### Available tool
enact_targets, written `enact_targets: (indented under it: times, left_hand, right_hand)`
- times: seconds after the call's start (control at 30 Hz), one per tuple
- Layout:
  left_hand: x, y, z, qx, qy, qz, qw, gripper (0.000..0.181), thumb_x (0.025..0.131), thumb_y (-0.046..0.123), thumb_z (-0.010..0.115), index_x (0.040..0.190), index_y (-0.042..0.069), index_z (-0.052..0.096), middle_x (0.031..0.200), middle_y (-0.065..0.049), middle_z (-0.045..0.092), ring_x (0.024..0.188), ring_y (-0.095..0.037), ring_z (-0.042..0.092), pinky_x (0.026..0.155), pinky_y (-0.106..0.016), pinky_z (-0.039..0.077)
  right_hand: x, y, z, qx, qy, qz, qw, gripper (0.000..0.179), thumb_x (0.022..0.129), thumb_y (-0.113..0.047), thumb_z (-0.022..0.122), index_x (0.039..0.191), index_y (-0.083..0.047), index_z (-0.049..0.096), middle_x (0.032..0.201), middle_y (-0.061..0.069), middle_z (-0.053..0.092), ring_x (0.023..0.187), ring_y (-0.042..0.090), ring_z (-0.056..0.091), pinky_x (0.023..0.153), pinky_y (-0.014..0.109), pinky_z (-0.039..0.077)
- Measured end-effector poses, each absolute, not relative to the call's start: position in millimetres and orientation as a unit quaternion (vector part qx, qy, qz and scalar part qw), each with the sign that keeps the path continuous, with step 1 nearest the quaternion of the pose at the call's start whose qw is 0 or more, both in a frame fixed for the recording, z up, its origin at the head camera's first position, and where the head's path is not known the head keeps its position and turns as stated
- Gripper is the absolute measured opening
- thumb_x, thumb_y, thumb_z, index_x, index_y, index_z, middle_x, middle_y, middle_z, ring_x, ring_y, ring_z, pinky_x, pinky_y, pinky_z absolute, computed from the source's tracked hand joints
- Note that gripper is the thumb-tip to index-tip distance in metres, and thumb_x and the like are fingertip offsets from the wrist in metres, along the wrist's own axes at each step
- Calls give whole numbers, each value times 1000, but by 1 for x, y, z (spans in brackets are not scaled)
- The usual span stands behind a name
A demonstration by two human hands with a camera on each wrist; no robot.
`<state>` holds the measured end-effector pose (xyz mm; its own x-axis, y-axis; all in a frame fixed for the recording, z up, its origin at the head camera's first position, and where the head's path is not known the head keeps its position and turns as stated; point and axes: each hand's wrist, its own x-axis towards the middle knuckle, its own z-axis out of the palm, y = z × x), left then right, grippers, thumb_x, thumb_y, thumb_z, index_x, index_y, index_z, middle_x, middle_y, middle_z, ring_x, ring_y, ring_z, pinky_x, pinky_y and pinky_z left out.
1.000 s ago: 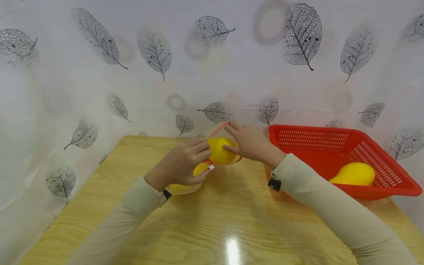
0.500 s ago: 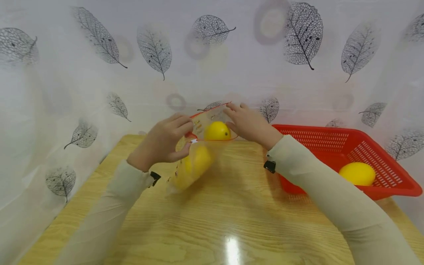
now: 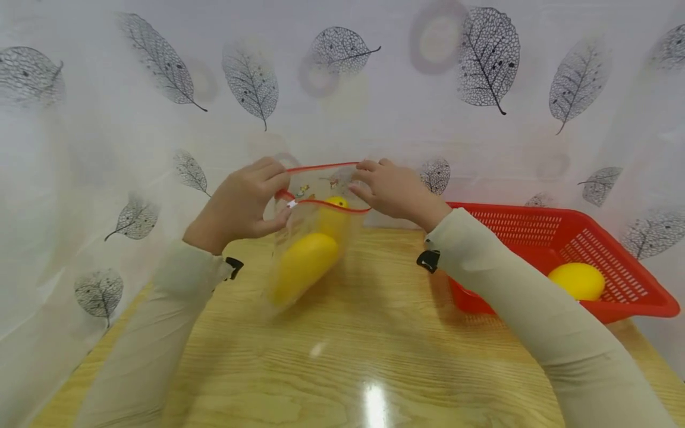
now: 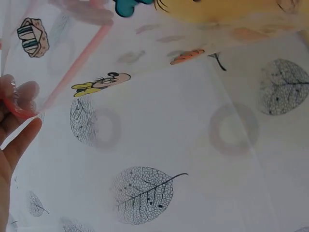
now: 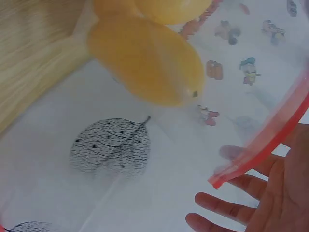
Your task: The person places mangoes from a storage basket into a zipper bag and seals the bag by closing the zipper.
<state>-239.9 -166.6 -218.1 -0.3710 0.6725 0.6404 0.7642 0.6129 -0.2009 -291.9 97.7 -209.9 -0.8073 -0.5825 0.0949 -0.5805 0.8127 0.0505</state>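
A clear zip bag [image 3: 314, 188] with red zip edges and cartoon prints hangs over the table, its mouth spread apart. Inside it lie yellow mangoes; the larger one [image 3: 305, 261] sits low, and another [image 3: 333, 219] shows behind it. My left hand [image 3: 238, 199] pinches the left end of the mouth, thumb by the white slider [image 3: 292, 203]. At the right end, my right hand [image 3: 395, 193] holds the red edge. In the right wrist view, mangoes [image 5: 149, 63] press against the film, and that hand's lower fingers [image 5: 224, 205] extend past the edge.
A red plastic basket [image 3: 508, 227] stands on the right of the wooden table [image 3: 321, 368], with one yellow mango [image 3: 578, 280] in it. Behind the table hangs a white sheet [image 3: 385, 119] printed with dark leaves.
Both hands have lifted the bag's mouth, and the left hand has moved left, widening it. The upper mango has slid from the mouth down into the bag.
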Motion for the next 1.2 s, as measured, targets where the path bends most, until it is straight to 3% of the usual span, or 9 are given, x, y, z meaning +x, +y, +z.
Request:
enact_targets:
  times: [0.17,0.33,0.63,0.97,1.2]
  left_hand:
    - [-228,-152,-234,-460,-817,-38,347,22,77,25,58,81,3,57,83,-9,58,82,-24,52,72,-36,47]
    - [-216,-131,-247,-489,-802,-37,342,26,76,28,61,86,4,61,87,-8,62,80,-23,54,73,-34,49]
    - [-204,-94,-284,-518,-797,0,311,27,78,35,63,87,9,64,84,-2,59,80,-17,55,78,-29,50]
    - [-197,-84,-313,-513,-817,63,255,31,81,45,60,94,17,67,88,1,61,86,-16,55,85,-31,48]
    - [-193,-88,-315,-500,-826,77,249,35,79,48,63,96,18,68,93,0,64,93,-17,58,89,-31,48]
  right_hand:
    - [-294,104,-229,316,-948,-24,42,54,97,-46,37,141,-15,43,154,11,26,135,36,36,95,51,46]
    - [-298,114,-239,333,-941,-28,51,53,97,-44,40,138,-12,46,152,13,30,133,35,41,97,49,45]
    - [-306,138,-268,372,-927,-29,28,55,92,-39,53,139,-11,44,146,18,39,118,38,54,93,47,48]
    - [-314,125,-297,376,-925,-26,-40,64,90,-39,57,144,-9,37,149,22,31,127,39,47,99,49,44]
    - [-313,107,-304,385,-921,-32,-39,65,90,-40,56,143,-7,36,151,19,30,130,38,44,105,48,39]
